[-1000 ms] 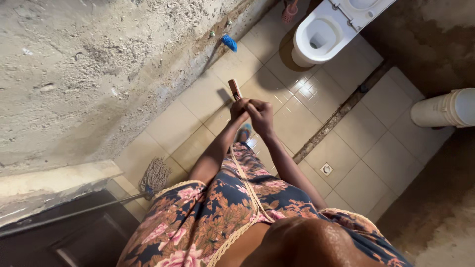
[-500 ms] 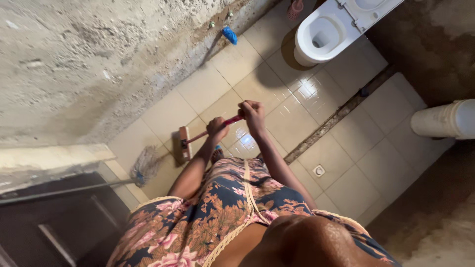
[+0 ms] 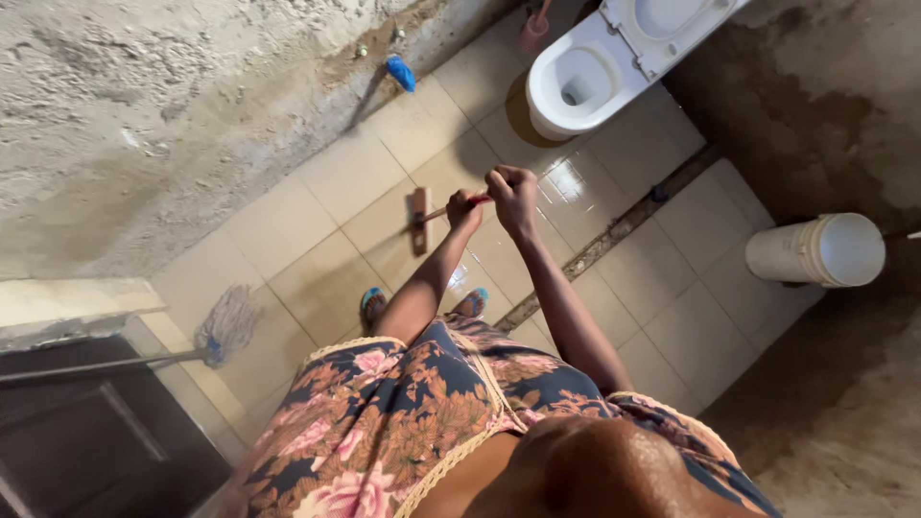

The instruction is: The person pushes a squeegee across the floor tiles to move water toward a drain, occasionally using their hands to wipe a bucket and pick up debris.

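Both my hands grip the red handle of a long scrubbing brush. My left hand point(image 3: 463, 208) is lower on the handle, closer to the brush head point(image 3: 419, 221), a narrow brown block resting on the beige floor tiles point(image 3: 331, 187). Higher up the handle, my right hand point(image 3: 512, 195) is closed around its top end. My feet in blue sandals point(image 3: 371, 305) stand on the tiles just behind the brush.
A white toilet point(image 3: 585, 72) with raised lid stands at the far end. A white bucket point(image 3: 815, 251) is at the right by the dark wall. A string mop point(image 3: 223, 328) lies at the left beside a dark door. A blue object point(image 3: 399, 72) lies by the rough wall.
The brush head moved from near my left foot outward to the tiles ahead, and both hands shifted forward with the handle. The view tilted, showing my feet.
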